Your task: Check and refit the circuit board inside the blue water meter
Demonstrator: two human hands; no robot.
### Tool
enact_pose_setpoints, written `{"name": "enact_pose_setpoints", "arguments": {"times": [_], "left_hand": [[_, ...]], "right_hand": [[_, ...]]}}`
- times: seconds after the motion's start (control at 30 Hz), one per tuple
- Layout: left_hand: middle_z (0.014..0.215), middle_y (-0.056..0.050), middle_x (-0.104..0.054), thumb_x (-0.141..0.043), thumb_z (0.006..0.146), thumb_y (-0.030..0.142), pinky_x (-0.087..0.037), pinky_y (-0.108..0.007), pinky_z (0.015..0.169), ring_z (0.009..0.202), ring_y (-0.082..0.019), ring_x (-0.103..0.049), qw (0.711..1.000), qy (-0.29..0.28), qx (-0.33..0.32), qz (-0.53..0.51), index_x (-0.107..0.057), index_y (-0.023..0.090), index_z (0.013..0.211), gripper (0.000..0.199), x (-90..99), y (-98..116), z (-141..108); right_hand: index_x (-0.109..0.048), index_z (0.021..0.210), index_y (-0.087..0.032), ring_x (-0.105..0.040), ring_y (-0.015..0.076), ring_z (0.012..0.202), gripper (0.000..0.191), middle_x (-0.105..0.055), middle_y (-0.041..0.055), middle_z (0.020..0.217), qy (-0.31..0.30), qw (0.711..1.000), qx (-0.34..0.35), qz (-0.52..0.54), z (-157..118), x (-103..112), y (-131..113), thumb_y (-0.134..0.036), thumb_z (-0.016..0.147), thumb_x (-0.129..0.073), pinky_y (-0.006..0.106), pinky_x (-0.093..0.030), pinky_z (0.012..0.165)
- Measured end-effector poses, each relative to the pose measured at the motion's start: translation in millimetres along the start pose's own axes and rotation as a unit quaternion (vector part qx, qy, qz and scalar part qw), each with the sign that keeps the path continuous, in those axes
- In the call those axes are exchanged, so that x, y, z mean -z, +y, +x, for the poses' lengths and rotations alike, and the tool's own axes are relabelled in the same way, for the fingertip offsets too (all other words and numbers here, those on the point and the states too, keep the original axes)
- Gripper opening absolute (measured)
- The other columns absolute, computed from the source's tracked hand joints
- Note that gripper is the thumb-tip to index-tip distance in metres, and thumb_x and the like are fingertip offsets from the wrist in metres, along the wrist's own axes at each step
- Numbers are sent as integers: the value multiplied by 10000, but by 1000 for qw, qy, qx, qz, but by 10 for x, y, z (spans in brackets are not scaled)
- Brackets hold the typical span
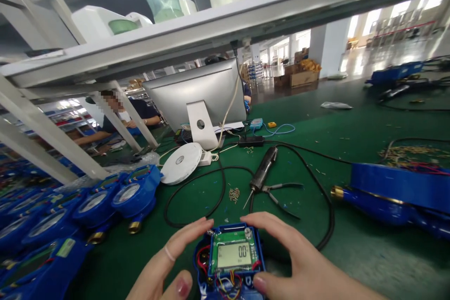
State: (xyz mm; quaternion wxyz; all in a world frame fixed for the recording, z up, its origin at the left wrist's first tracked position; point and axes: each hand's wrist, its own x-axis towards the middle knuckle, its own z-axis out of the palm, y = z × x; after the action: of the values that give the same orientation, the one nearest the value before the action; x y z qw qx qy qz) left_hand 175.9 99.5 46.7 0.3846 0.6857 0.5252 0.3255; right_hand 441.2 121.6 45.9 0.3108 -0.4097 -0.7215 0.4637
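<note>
Hands (298, 251) flank an opened blue meter (235, 254).

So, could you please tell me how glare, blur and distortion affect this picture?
Head view: the grey rectangular liquid-crystal display is legible, without strong glare; head view: bright light reflects off the shiny grey floor at upper right; head view: the blue round-dial meters look soft and stretched toward the left edge, and the long white shelf slants.

R hand (298, 253) on blue mtr (234, 254)
</note>
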Motion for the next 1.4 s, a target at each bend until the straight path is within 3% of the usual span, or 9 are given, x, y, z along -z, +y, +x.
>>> {"name": "enact_pose_setpoints", "arguments": {"times": [0.1, 0.2, 0.37, 0.67, 0.8, 0.93, 1.07, 1.23, 1.4], "left_hand": [[1470, -5, -390, -629, 692, 655, -275, -419, 1122, 1341, -291, -345, 994, -103, 44, 6, -433, 349, 1348, 750, 65, 121, 116], [1477, 15, -373, -729, 691, 472, -244, -426, 1135, 1336, -284, -353, 986, -148, 44, 65, -368, 378, 1382, 785, 104, 182, 203], [1446, 20, -420, -750, 692, 421, -252, -423, 1130, 1337, -267, -355, 988, -139, -23, 57, -448, 400, 1327, 704, 45, 146, 266], [1392, 11, -498, -787, 635, 473, -264, -406, 1120, 1325, -273, -376, 993, -94, -69, -25, -529, 427, 1260, 677, 33, 90, 244], [1347, 14, -547, -822, 582, 439, -280, -388, 1115, 1279, -274, -441, 993, -77, -68, -49, -559, 426, 1230, 700, 73, 151, 231], [1384, 37, -503, -842, 582, 335, -312, -372, 1101, 1276, -256, -457, 989, -94, -92, -73, -546, 451, 1224, 717, 114, 237, 219], [1350, 67, -526, -854, 579, 231, -302, -371, 1107, 1282, -238, -451, 987, -76, -115, -83, -560, 476, 1190, 721, 126, 319, 191], [1313, 67, -573, -836, 621, 261, -377, -324, 1057, 1203, -227, -531, 988, -102, -32, -108, -514, 462, 1251, 735, 177, 362, 140], [1363, -49, -509, -783, 684, 363, -248, -428, 1119, 1277, -283, -431, 987, -105, -30, -119, -333, 333, 1415, 859, 273, 380, 184]], "right_hand": [[-512, 1270, -231, -483, 254, 1207, 609, -516, 74, 1297, 17, 999, 30, 0, -17, -18, 50, -288, 692, -698, 425, -378, 1051], [-518, 1260, -251, -498, 221, 1200, 579, -532, 49, 1289, 47, 997, 66, -14, -19, -39, 97, -274, 712, -704, 355, -407, 1037], [-535, 1236, -277, -548, 192, 1145, 548, -576, 22, 1245, 69, 991, 115, -27, -26, -79, 150, -304, 724, -729, 278, -446, 1001], [-543, 1278, -254, -531, 296, 1173, 589, -561, 74, 1279, 89, 989, 109, -35, -57, -64, 108, -375, 731, -724, 412, -398, 1060], [-515, 1300, -292, -526, 295, 1182, 629, -555, 53, 1292, 98, 981, 163, -41, -55, -78, 70, -377, 722, -748, 402, -391, 1070], [-460, 1324, -352, -525, 276, 1189, 634, -545, 18, 1305, 108, 971, 206, -56, -25, -69, 25, -310, 752, -728, 381, -409, 1062], [-387, 1360, -352, -487, 283, 1227, 710, -494, 20, 1355, 87, 955, 260, -111, -7, -25, 68, -262, 741, -723, 390, -402, 1072], [-306, 1377, -352, -399, 251, 1302, 699, -409, 5, 1416, 80, 960, 220, -153, -27, 18, 35, -267, 787, -673, 356, -362, 1103], [-316, 1358, -353, -427, 230, 1281, 689, -448, -4, 1379, 57, 957, 199, -204, 65, 70, -147, -246, 769, -657, 352, -344, 1113]]}}
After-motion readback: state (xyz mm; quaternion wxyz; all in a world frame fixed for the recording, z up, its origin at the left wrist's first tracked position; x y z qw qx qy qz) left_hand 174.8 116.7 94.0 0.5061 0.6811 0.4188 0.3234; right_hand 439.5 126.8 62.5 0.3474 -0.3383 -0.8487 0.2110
